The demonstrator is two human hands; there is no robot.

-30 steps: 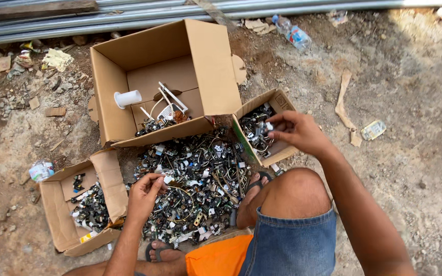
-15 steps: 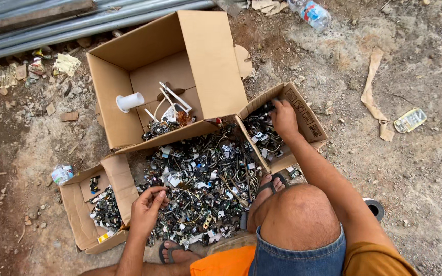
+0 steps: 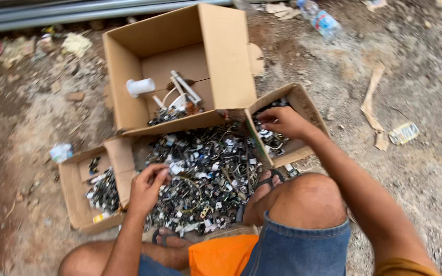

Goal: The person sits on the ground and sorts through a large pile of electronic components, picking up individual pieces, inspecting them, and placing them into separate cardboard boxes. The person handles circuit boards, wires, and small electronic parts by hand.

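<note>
While you sit on the ground, your left hand (image 3: 147, 185) rests at the left edge of the pile of small metal and plastic parts (image 3: 205, 174), with fingers curled together on a small piece. Your right hand (image 3: 282, 121) reaches into the small cardboard box (image 3: 308, 110) at the right; its fingers bend down among the parts, but you cannot tell if they grip anything. Behind the pile stands a big open carton (image 3: 221, 56).
</note>
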